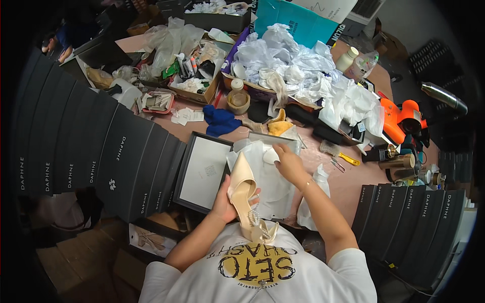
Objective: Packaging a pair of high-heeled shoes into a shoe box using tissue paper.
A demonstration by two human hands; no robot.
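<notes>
My left hand (223, 204) is wrapped round a cream pointed-toe high-heeled shoe (244, 191) with a pearl-beaded strap, held toe up in front of my chest. My right hand (289, 164) bends over an open shoebox (263, 136); its fingers are closed on a small white pad (271, 155), whose exact kind I cannot make out. White tissue paper (275, 189) lines the box and spills over its near side. Just left of it lies a dark box lid (194, 143), its pale inside facing up.
Stacked dark shoeboxes stand on the left (121, 151) and right (404, 217). At the back, a carton (242, 87) brims with crumpled tissue. A blue cloth (220, 121), a yellow-handled brush (348, 159) and an orange heat tool (394, 121) lie on the pink table (348, 187).
</notes>
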